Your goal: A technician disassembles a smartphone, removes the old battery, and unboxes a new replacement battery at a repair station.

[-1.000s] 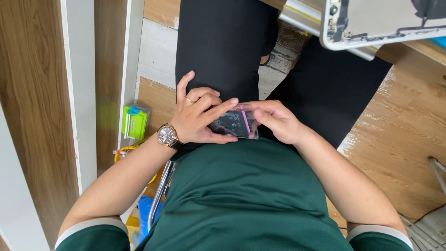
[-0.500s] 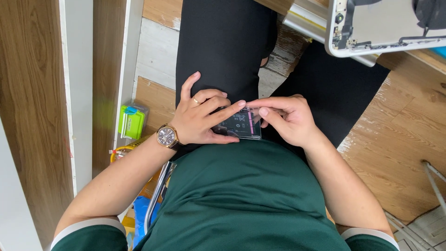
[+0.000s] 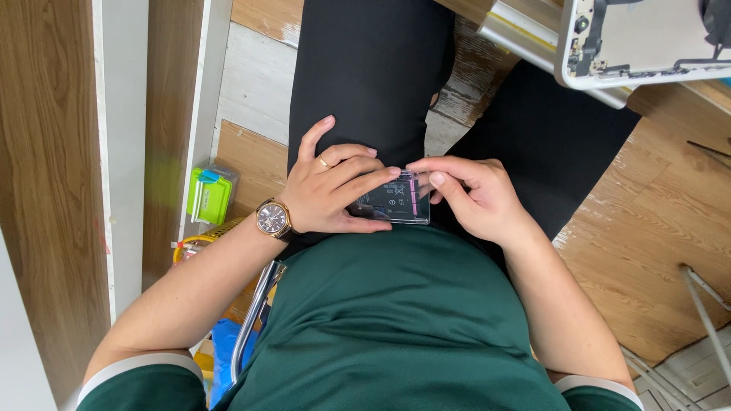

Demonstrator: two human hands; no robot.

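The left hand (image 3: 331, 186) and right hand (image 3: 472, 194) are both gripping a flat black battery (image 3: 392, 202) over the lap. A green box (image 3: 209, 194) is sitting on the floor (image 3: 655, 228) nearby.

We log single head-worn view, facing straight down over green shirt (image 3: 396, 320) onto lap; left hand (image 3: 331, 186), right hand (image 3: 476, 198) close below, wooden floor (image 3: 655, 251) beyond.

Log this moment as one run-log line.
left hand: holds flat black battery on lap | right hand: fingers pinch its right edge | nearby: green box on floor
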